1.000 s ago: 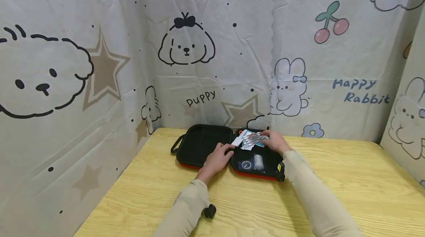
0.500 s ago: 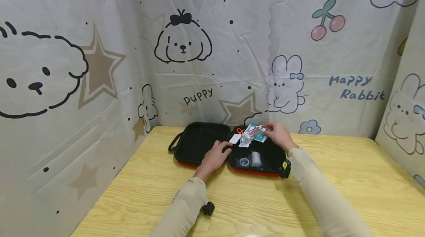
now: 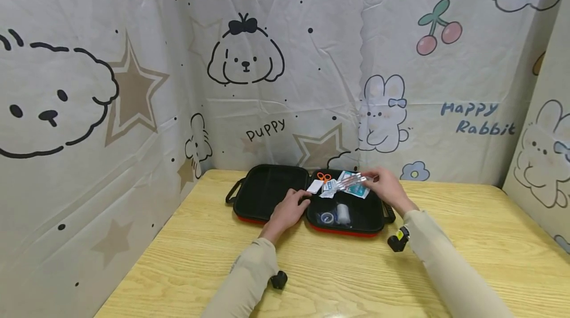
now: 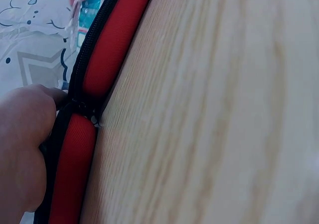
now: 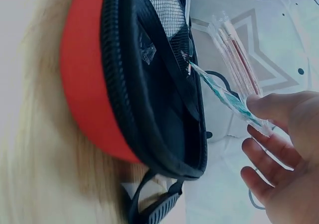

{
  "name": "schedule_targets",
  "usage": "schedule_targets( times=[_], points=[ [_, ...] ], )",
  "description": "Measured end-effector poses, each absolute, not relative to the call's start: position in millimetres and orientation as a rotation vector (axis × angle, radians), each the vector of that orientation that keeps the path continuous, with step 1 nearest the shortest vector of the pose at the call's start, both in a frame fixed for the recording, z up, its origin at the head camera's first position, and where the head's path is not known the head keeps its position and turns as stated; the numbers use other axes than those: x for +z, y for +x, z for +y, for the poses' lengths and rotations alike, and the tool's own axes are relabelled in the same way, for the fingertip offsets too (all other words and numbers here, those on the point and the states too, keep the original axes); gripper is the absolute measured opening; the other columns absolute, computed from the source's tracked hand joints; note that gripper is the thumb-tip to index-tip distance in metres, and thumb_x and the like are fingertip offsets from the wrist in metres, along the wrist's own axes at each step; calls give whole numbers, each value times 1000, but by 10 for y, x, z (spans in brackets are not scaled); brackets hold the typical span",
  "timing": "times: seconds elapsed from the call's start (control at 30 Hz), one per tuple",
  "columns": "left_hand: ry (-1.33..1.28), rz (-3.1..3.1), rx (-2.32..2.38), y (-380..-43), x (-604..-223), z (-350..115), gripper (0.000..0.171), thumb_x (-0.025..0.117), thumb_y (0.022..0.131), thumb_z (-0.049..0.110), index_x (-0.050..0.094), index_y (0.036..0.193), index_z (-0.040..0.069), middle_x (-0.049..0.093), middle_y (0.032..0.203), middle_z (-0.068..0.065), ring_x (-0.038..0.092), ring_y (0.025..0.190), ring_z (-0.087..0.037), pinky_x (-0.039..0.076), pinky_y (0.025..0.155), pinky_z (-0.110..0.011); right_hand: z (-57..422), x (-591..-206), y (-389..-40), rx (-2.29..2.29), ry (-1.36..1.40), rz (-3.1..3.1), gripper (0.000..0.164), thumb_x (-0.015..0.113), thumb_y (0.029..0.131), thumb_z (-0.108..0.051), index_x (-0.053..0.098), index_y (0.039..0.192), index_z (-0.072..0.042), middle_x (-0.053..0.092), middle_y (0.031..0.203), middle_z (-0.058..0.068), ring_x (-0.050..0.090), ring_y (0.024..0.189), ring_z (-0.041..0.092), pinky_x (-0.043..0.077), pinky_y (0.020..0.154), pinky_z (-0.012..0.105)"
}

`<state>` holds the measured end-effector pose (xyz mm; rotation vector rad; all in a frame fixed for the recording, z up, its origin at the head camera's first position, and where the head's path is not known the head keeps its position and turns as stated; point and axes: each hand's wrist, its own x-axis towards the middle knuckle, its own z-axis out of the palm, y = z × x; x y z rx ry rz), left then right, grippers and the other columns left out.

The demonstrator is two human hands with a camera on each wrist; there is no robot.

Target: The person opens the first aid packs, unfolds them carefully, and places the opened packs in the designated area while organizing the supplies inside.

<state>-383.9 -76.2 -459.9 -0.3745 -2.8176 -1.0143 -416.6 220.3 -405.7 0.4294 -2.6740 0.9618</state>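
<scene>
An open black case [image 3: 262, 192] with a red outer shell lies flat on the table, its two halves spread side by side. My right hand [image 3: 386, 188] pinches a clear packet of thin reddish sticks [image 5: 235, 57] between thumb and forefinger. A teal-and-white sachet [image 5: 222, 92] is in the same pinch. Both are above the case's right half. My left hand [image 3: 288, 207] rests on the case near the hinge, fingers loosely bent, with a small white packet [image 3: 315, 187] by its fingertips. The left fingertips are partly hidden in the left wrist view.
Orange-handled scissors [image 3: 324, 177] lie at the back of the right half. A ring-shaped roll [image 3: 327, 217] and a white roll [image 3: 343, 213] sit at its front, beside mesh netting [image 5: 162, 10]. A carry handle [image 5: 162, 206] sticks out. A printed curtain [image 3: 276, 100] hangs behind.
My right hand has moved right and slightly toward me, carrying the stick packet and the sachet. The orange scissor handles have come into fuller view. My left hand stays by the hinge.
</scene>
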Motion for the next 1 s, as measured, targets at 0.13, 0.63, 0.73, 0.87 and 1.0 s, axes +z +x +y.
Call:
schedule_targets(
  times=[0.13,0.63,0.73,0.87,1.0],
  points=[
    [-382,-2818,-1020,-3834,-4595,-766,29,50,103,35,63,128,28,52,121,-4,61,100,-26,47,88,-47,2264,-4051,-4098,952,406,-2681,29,67,91,-16,71,114,1,71,109,20,61,92,28,46,75,33],
    [-381,-2825,-1036,-3807,-4553,-769,29,50,103,35,63,128,28,52,122,-5,61,100,-27,46,88,-48,2486,-4058,-4009,902,388,-2762,27,68,90,-15,71,111,1,71,106,20,63,94,32,52,77,40],
    [-384,-2824,-1031,-3809,-4548,-775,29,49,103,35,63,128,28,52,121,-5,61,98,-28,47,88,-48,2481,-4083,-4028,890,380,-2786,27,69,91,-16,71,111,1,70,104,19,62,92,29,50,76,38],
    [-380,-2824,-1025,-3813,-4556,-776,29,49,103,35,63,128,28,52,121,-5,61,97,-28,47,88,-47,2425,-4129,-4082,899,372,-2806,28,67,92,-17,70,113,1,71,106,19,62,91,28,50,76,37],
    [-379,-2823,-1025,-3800,-4559,-769,29,50,103,34,63,128,28,52,121,-5,61,98,-27,47,87,-47,2316,-4162,-4113,906,407,-2767,26,66,92,-16,71,112,1,70,106,19,62,93,30,51,80,43]
  ],
)
